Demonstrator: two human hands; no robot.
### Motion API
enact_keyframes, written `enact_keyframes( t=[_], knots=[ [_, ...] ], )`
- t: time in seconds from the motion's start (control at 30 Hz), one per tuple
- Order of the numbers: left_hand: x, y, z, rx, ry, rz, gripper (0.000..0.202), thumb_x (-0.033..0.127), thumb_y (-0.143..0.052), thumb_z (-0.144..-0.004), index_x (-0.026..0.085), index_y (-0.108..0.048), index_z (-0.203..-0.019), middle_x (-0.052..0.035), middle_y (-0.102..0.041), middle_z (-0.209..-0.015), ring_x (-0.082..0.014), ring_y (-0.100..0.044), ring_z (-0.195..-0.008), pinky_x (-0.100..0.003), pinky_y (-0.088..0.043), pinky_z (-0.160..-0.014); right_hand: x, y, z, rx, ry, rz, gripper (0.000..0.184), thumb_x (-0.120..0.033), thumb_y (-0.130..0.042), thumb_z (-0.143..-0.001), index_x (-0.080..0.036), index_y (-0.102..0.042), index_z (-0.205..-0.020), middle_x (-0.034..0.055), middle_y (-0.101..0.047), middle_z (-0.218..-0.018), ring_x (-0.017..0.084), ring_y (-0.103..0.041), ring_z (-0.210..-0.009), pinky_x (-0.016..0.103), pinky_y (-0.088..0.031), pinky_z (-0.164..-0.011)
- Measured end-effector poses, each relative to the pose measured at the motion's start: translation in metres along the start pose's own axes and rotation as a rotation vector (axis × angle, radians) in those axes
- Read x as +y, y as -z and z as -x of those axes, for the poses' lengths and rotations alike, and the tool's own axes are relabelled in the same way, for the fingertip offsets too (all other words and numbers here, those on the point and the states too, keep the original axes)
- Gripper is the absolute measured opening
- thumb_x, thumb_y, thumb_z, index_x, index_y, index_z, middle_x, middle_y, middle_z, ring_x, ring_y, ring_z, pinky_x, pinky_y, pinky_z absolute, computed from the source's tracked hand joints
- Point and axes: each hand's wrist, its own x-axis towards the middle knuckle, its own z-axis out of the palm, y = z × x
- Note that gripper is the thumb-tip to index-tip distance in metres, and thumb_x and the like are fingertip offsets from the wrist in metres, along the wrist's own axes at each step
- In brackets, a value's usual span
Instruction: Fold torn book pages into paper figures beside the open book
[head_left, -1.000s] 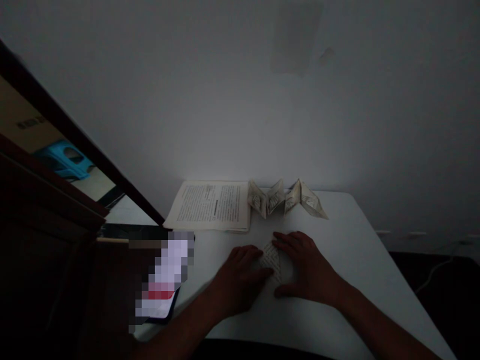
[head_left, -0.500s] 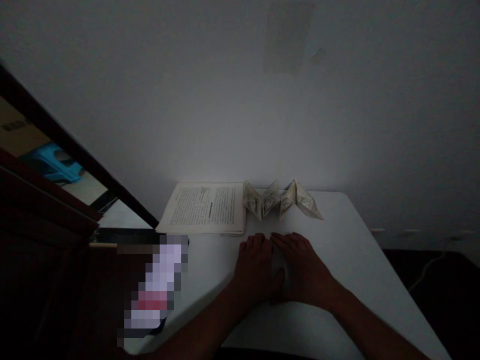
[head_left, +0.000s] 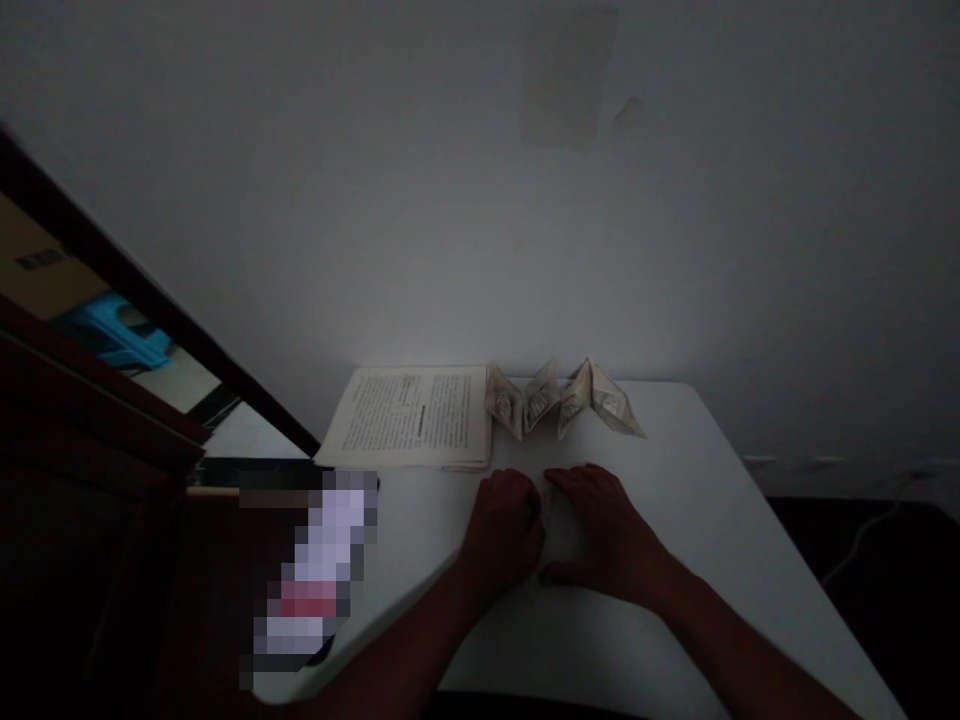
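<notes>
My left hand (head_left: 504, 530) rests on the white table with its fingers curled in. What is in its grip, if anything, is hidden in the dim light. Close to its right lies my right hand (head_left: 607, 535), fingers stretched forward and thumb apart, low over the tabletop. A faint pale edge shows between the two hands, too dim to name. Beyond them stand several folded paper pieces (head_left: 541, 398) with print on them, in a zigzag row. Left of that row is a stack of printed pages (head_left: 409, 415), lying flat.
The white table (head_left: 675, 480) meets a grey wall (head_left: 450, 200) at the back. At its left edge lies a pixelated, phone-like object (head_left: 322, 560). A dark-framed mirror or opening (head_left: 247, 385) leans at the left, with a blue item (head_left: 120, 330) seen in it.
My left hand has curled its fingers and drawn slightly left, away from the right hand. The right thumb has moved a little left and down. Papers stay put.
</notes>
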Motion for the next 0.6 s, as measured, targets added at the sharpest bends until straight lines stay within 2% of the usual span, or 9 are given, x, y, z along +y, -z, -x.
enact_keyframes(
  t=[0.13,0.4,0.6],
  knots=[
    [-0.0025,0.0008,-0.0004,-0.007,-0.002,0.043,0.021,0.0,-0.047,-0.062,0.018,-0.049,-0.073,-0.0023,-0.056,-0.079,-0.0186,-0.05,-0.081,-0.033,-0.04,-0.077,-0.0011,0.0024,-0.0007,0.014,0.006,-0.027,0.078,-0.049,-0.071,-0.064,-0.021,-0.04,-0.13,0.0098,-0.055,-0.121,0.029,-0.045,-0.115,0.047,-0.031,-0.101],
    [-0.0051,0.0023,-0.0002,-0.013,-0.025,0.125,0.025,-0.003,-0.045,-0.063,0.018,-0.052,-0.074,-0.0031,-0.058,-0.084,-0.0185,-0.052,-0.085,-0.032,-0.039,-0.079,0.0026,0.001,-0.0049,0.048,0.03,-0.071,0.048,-0.035,-0.068,-0.072,-0.021,-0.052,-0.115,0.0074,-0.063,-0.107,0.026,-0.052,-0.106,0.044,-0.036,-0.095],
    [-0.0047,0.0047,-0.0012,0.005,-0.023,0.193,0.027,-0.003,-0.045,-0.065,0.018,-0.055,-0.078,-0.0032,-0.059,-0.086,-0.0178,-0.053,-0.086,-0.032,-0.039,-0.08,0.0051,0.0008,-0.0053,0.103,-0.008,-0.102,0.026,-0.025,-0.061,-0.079,-0.02,-0.058,-0.104,0.006,-0.066,-0.096,0.023,-0.057,-0.096,0.041,-0.041,-0.09]
  ],
)
